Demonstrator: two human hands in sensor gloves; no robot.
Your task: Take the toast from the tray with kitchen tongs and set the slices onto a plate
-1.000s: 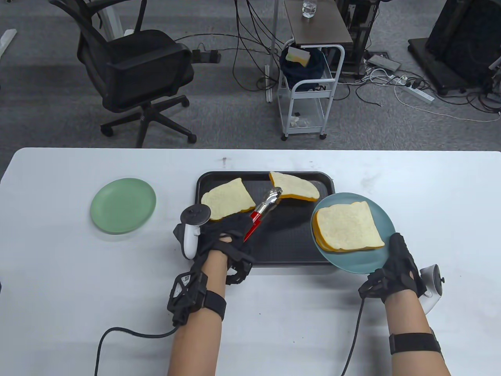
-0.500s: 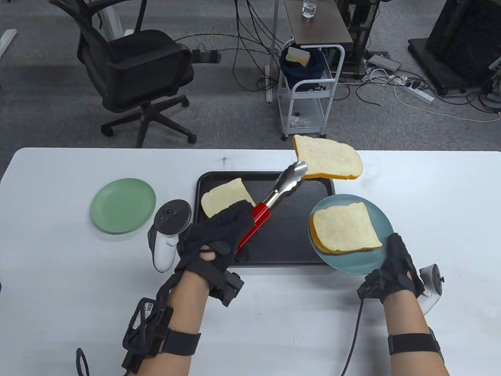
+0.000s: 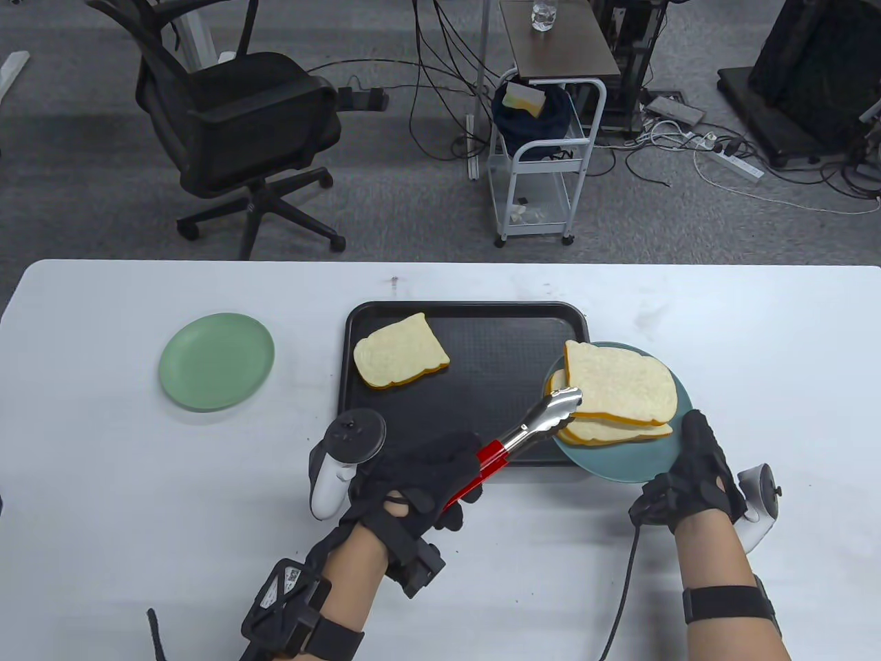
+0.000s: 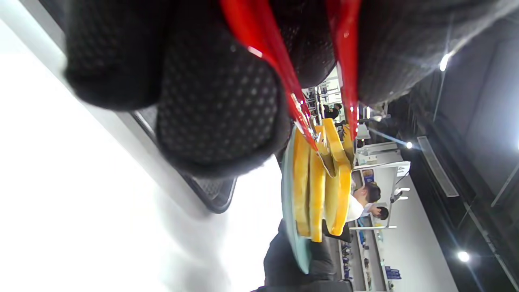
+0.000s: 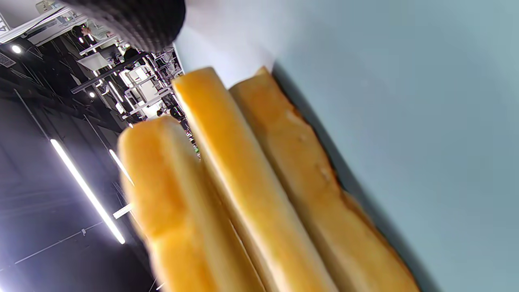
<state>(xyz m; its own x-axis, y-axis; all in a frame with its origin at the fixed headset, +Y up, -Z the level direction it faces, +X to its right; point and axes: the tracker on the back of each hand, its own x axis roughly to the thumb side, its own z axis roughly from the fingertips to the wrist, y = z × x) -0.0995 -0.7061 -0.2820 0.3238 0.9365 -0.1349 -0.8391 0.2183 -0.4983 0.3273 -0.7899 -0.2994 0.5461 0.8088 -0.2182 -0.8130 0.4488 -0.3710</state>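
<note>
My left hand [image 3: 420,482] grips the red handles of the steel tongs [image 3: 530,430]. The tong tips pinch a toast slice [image 3: 619,385] that lies over the two slices [image 3: 606,432] stacked on the blue plate [image 3: 678,403]. My right hand [image 3: 692,475] holds that plate by its near rim, tilted above the tray's right corner. One more slice [image 3: 400,350] lies at the left of the black tray [image 3: 482,330]. The left wrist view shows the red handles [image 4: 344,61] and three slice edges [image 4: 320,182] on the plate. In the right wrist view three crust edges [image 5: 243,182] lie on the plate [image 5: 405,101].
A green plate [image 3: 217,361] sits on the white table [image 3: 103,482] to the left of the tray. Beyond the table's far edge stand an office chair [image 3: 234,124] and a small white cart [image 3: 544,158]. Cables run from both wrists across the near table.
The left hand lifted a slice from the tray's back right with the tongs, swung it up over the far edge, then brought it down onto the stack on the blue plate.
</note>
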